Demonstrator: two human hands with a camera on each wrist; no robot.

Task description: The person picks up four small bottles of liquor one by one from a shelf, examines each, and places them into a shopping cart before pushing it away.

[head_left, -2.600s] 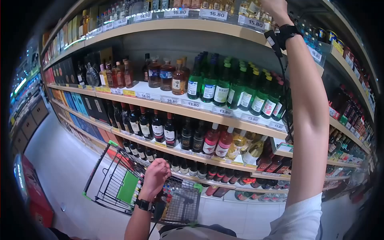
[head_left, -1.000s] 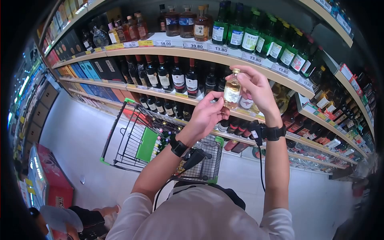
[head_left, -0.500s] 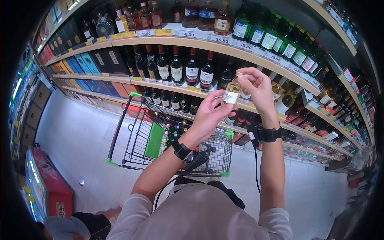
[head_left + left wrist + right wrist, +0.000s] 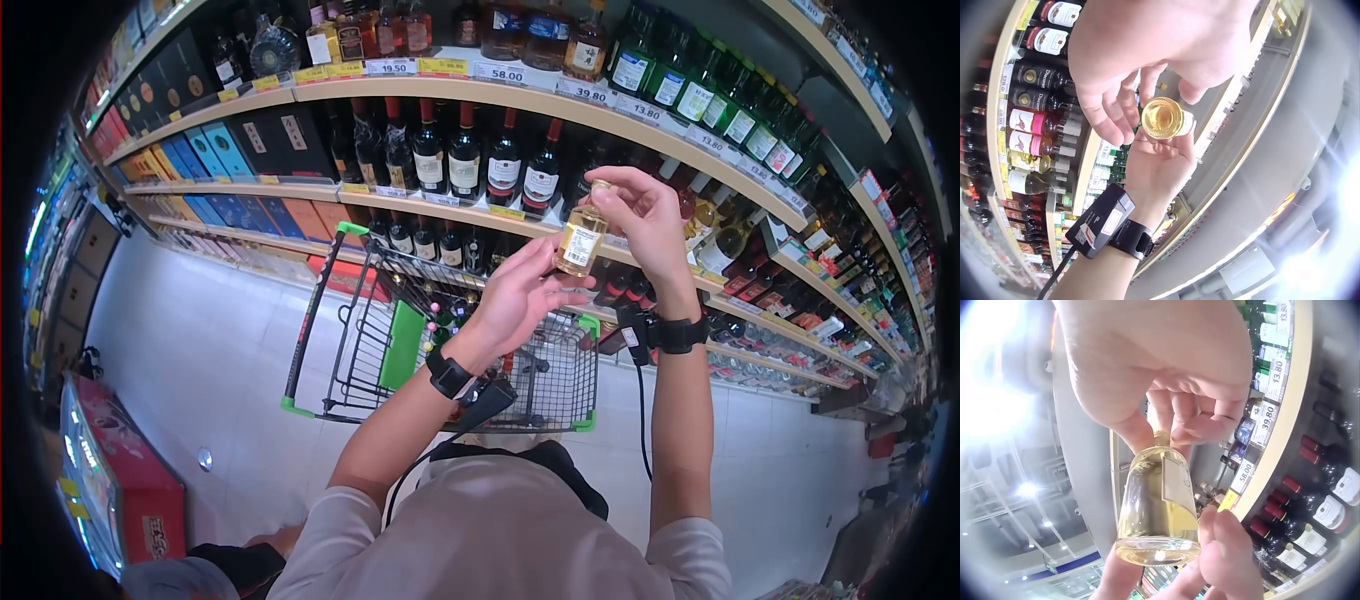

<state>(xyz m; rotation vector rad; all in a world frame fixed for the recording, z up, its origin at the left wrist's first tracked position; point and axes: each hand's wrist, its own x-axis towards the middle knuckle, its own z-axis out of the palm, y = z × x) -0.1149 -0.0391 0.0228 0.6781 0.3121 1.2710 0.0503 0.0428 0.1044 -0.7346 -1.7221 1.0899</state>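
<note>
A small clear bottle [image 4: 582, 242] of pale golden liquor, its label with a barcode facing me, is held up in front of the shelves. My right hand [image 4: 648, 228] pinches it by the cap and neck between thumb and fingers. Just below and to the left, my left hand [image 4: 512, 298] has its fingers spread loosely about the bottle's lower end. In the left wrist view the round glass base [image 4: 1163, 119] shows between the left thumb and fingers, which stand apart. The right wrist view shows the bottle's body [image 4: 1152, 506] tilted, with left fingertips [image 4: 1225, 547] beside its base.
Shelves of red wine bottles [image 4: 465, 165], green bottles [image 4: 697, 98] and brown liquor bottles stand ahead. Price tags line the shelf edge [image 4: 480, 80]. Below my arms is a shopping cart [image 4: 590, 345] holding several bottles. Another person's cap [image 4: 180, 578] shows at lower left, near a red display case [image 4: 150, 470].
My right hand has come down from the upper shelf with the bottle. The bottle has turned to its barcode side, and my left fingers have loosened from its lower end.
</note>
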